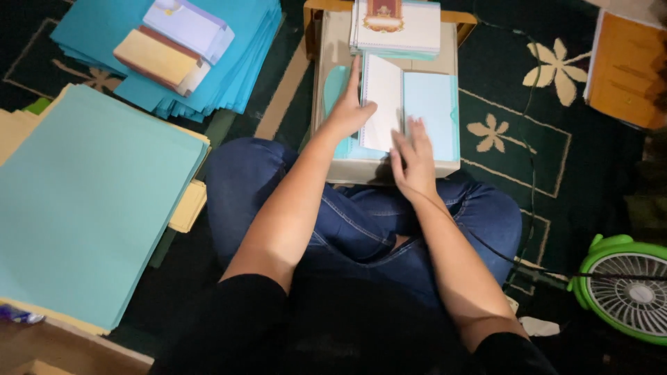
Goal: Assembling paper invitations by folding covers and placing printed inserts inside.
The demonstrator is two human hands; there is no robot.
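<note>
I sit cross-legged in blue jeans with a cardboard box [332, 48] in front of my knees. On it lies a white booklet [383, 97] beside a light blue sheet [432, 111]. My left hand [349, 107] presses on the booklet's left edge, index finger stretched along it. My right hand [415, 156] lies flat with fingers spread over the booklet's lower right corner and the blue sheet's edge. A stack of white printed booklets [397, 26] rests at the box's far end.
A big pile of light blue sheets [90, 194] lies at my left. Darker blue sheets [236, 62] with small booklets on top are at far left. A green fan [629, 288] stands at lower right, an orange box [625, 66] at upper right, on dark patterned carpet [514, 132].
</note>
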